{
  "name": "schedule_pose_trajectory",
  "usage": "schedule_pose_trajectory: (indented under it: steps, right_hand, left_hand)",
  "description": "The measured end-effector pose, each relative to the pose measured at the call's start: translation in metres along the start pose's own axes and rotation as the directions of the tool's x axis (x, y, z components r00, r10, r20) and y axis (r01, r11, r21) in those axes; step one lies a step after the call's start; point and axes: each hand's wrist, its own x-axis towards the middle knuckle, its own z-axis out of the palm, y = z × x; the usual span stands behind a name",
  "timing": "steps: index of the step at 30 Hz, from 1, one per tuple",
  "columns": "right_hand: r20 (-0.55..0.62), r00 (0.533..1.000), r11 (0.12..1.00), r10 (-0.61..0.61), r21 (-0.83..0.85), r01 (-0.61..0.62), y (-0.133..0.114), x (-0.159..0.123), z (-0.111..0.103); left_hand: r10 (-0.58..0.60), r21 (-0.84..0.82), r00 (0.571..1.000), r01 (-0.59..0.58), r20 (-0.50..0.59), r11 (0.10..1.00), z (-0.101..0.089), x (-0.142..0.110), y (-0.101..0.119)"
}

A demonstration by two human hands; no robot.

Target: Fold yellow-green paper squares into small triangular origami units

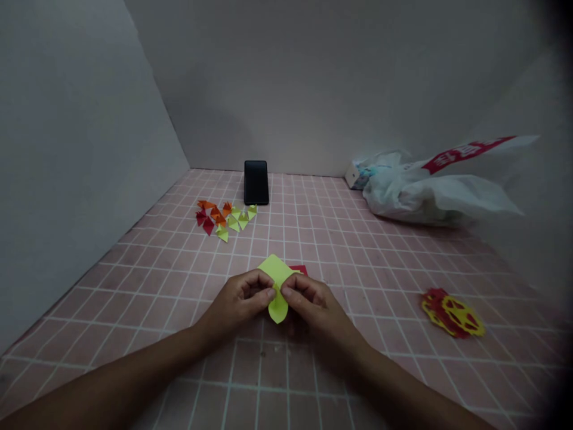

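Observation:
A yellow sheet of origami paper, partly folded, is held between my two hands at the middle of the table. Its upper part is a flat point, and its lower part curves into a rounded tip. My left hand pinches the left edge between thumb and fingers. On the opposite edge, my right hand has the same kind of pinch. Behind my right fingers a red paper lies on the table, mostly covered, with a bit of yellow showing on it.
Several folded paper pieces in yellow, orange and red sit at the back left. A black phone leans behind them. Red and yellow paper cutouts lie at right, with a white plastic bag near the back wall.

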Motion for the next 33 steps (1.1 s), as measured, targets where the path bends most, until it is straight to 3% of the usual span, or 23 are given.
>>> schedule_pose_trajectory:
  steps: [16,22,29,33]
  right_hand:
    - [-0.030,0.992,0.975,-0.125,-0.186,0.117,-0.007,-0.001,0.000]
    - [-0.005,0.992,0.972,-0.125,-0.199,0.122,-0.004,0.001,0.000]
    - [-0.050,0.966,0.858,-0.255,-0.473,0.202,0.001,-0.001,0.001]
    - [0.015,0.920,0.707,-0.392,-0.635,0.312,0.002,-0.007,0.003]
  left_hand:
    - [-0.030,0.079,0.999,0.029,0.023,0.997,0.002,-0.004,0.001]
    - [-0.008,0.133,0.999,0.015,-0.053,0.991,0.002,-0.005,0.003]
    - [0.043,0.325,0.998,-0.027,-0.042,0.945,0.005,-0.009,0.004]
    - [0.087,0.441,0.995,-0.061,-0.040,0.895,0.007,-0.010,0.007]
